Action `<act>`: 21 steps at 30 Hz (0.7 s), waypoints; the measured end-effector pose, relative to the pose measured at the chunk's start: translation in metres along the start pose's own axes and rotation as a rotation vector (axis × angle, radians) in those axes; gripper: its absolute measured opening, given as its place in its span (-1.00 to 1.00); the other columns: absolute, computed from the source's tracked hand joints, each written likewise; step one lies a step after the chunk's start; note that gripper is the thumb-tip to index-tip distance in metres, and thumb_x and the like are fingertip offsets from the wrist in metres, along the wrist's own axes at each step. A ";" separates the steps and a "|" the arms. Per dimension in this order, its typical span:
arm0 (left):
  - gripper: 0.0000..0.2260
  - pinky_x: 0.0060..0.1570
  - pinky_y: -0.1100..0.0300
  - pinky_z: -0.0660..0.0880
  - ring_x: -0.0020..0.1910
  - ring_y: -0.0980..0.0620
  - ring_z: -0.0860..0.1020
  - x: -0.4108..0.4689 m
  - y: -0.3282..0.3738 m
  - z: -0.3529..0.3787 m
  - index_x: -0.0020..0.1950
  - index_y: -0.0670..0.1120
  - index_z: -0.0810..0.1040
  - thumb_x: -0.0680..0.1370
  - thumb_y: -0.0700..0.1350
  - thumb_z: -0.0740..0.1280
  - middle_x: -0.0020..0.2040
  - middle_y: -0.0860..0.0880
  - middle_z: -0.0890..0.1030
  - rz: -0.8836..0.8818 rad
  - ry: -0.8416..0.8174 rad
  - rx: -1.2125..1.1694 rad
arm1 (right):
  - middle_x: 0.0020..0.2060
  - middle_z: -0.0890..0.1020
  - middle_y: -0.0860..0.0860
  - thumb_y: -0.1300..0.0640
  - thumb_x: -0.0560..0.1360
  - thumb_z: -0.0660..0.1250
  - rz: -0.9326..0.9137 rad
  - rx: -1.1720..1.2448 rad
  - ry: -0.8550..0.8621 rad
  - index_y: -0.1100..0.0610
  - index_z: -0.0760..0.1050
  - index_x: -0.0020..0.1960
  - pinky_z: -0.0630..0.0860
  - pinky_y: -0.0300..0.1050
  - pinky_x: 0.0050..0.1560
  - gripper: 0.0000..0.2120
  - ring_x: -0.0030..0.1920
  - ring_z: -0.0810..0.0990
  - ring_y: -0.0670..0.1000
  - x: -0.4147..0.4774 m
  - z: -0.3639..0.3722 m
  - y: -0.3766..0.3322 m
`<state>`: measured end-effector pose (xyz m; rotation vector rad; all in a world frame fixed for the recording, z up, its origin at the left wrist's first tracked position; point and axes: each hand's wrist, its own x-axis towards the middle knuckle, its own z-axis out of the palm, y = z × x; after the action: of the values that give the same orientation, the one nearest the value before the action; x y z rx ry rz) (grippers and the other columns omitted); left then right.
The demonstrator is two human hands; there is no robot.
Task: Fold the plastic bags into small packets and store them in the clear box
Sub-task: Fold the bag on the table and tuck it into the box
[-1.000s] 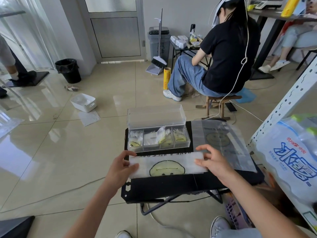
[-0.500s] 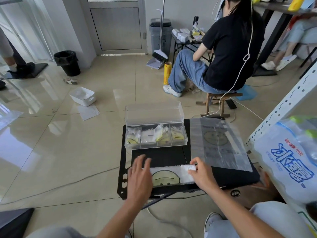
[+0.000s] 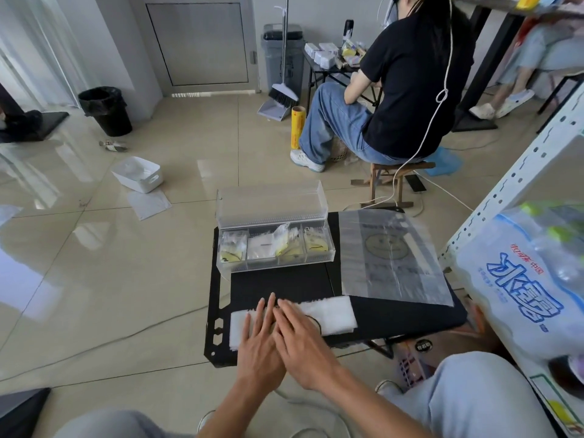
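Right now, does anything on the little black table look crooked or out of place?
Slightly. In the clear plastic box, one folded bag packet pokes up above the rim instead of lying flat. The flat unfolded plastic bag overhangs the black folding table at its right edge.

On the table, the clear box stands behind the folded bag; a flat bag lies right of the box.

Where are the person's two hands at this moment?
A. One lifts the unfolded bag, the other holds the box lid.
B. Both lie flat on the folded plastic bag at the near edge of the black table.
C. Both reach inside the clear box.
B: the left hand and right hand press side by side on the folded plastic bag, while the clear box stands untouched farther back.
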<state>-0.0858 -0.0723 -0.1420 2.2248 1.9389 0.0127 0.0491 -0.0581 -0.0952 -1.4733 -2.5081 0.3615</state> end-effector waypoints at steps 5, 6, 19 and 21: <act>-0.40 0.63 0.00 -0.16 0.67 0.05 -0.21 -0.005 -0.006 -0.009 0.69 0.12 -0.17 0.69 0.28 -0.15 0.69 0.10 -0.23 -0.012 -0.004 -0.102 | 0.64 -0.29 -0.12 -0.29 0.71 -0.26 0.115 -0.102 -0.181 -0.11 -0.26 0.67 -0.25 0.01 0.64 -0.40 0.64 -0.32 -0.10 -0.020 0.001 0.052; -0.38 0.65 -0.01 -0.19 0.65 0.08 -0.30 -0.007 -0.009 -0.010 0.68 0.13 -0.25 0.67 0.32 -0.18 0.67 0.12 -0.31 -0.018 -0.003 -0.113 | 0.64 -0.31 -0.10 -0.26 0.72 -0.25 0.147 -0.127 -0.188 -0.13 -0.27 0.66 -0.26 0.03 0.65 -0.43 0.64 -0.33 -0.08 -0.022 0.001 0.060; -0.23 0.64 -0.05 -0.24 0.63 0.03 -0.36 -0.021 -0.045 -0.037 0.66 -0.10 -0.31 0.54 0.30 -0.39 0.68 -0.03 -0.31 -0.449 0.050 -0.201 | 0.62 -0.42 -0.07 -0.28 0.70 -0.27 0.275 -0.185 -0.258 -0.20 -0.41 0.62 -0.40 0.11 0.57 -0.43 0.60 -0.46 -0.06 -0.035 -0.013 0.083; -0.29 0.64 -0.01 -0.25 0.63 0.04 -0.36 -0.017 -0.034 -0.043 0.66 -0.09 -0.30 0.59 0.25 -0.34 0.67 -0.02 -0.33 -0.371 0.171 -0.209 | 0.61 -0.43 -0.08 -0.28 0.70 -0.28 0.285 -0.157 -0.265 -0.20 -0.41 0.62 -0.44 0.11 0.52 -0.44 0.59 -0.48 -0.06 -0.032 -0.013 0.080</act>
<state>-0.1274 -0.0790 -0.1027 1.7580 2.2924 0.3462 0.1338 -0.0474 -0.1098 -1.9721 -2.5743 0.4407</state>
